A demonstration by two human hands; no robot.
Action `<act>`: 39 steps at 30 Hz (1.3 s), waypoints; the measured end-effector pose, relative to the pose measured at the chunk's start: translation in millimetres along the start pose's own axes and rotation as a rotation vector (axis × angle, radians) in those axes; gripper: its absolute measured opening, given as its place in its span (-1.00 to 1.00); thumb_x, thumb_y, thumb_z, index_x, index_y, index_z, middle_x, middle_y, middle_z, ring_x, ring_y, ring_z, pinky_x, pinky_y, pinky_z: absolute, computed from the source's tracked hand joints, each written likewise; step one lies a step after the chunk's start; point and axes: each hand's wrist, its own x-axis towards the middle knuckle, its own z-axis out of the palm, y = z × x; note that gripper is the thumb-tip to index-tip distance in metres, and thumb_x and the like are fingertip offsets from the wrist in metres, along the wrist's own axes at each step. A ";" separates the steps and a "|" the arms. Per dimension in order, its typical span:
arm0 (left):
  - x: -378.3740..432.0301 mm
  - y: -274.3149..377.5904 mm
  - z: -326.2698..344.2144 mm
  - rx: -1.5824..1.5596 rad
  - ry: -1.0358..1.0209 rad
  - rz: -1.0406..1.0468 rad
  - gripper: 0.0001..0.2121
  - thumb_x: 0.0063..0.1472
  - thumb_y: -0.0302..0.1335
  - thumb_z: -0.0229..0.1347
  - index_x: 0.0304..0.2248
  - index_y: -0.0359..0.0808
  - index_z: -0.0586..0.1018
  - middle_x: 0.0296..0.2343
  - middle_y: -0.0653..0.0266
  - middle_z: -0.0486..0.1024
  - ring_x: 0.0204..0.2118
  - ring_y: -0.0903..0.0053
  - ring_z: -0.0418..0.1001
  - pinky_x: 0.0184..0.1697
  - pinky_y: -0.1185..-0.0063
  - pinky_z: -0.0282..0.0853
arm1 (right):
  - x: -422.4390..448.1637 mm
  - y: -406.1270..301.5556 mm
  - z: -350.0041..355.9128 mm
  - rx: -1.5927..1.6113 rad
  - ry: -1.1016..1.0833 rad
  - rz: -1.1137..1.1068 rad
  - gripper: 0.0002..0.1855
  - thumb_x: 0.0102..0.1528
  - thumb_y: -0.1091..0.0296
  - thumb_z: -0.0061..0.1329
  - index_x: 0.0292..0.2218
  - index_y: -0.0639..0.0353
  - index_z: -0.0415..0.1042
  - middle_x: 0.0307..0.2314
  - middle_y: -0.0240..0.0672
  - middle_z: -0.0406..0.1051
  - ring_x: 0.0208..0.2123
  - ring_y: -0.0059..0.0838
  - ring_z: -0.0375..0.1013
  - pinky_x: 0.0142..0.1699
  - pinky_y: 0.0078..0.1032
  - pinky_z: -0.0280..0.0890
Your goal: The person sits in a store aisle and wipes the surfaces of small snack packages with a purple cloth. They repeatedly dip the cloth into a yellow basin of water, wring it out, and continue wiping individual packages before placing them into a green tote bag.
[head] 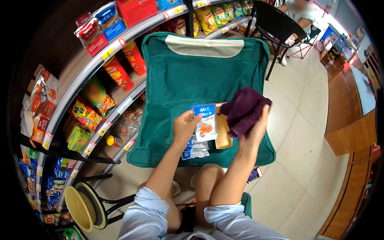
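Note:
Between its thumb and fingers, my left hand (185, 124) holds a white and blue snack packet (206, 123) upright over the seat of a green fabric folding chair (198, 72). A dark purple cloth (246, 111) is bunched in my right hand (258, 126), a little to the right of the packet. Below the held packet lies a row of similar snack packets (195, 152) on the seat. Beside them is an open cardboard box (223, 135), partly hidden by the cloth and the packet.
Curved shelves with snacks (117, 75) stand along the left. At lower left, a yellow basin (78, 207) rests on a round stool. A black chair (279, 22) and a seated person (301, 18) are at the upper right. A wooden counter (342, 96) runs down the right, beyond the tiled floor.

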 end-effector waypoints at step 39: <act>99.2 -92.0 51.7 0.835 -0.052 0.494 -0.68 -0.03 -0.55 0.14 -0.25 -0.20 0.33 -0.34 0.33 0.51 -0.27 0.35 0.49 -0.31 0.41 0.39 | 22.0 -19.5 -43.2 0.199 0.091 -0.010 -0.50 0.25 0.00 -0.41 -0.03 0.25 0.25 -0.12 -0.21 0.34 -0.07 -0.34 0.34 0.07 -0.37 0.19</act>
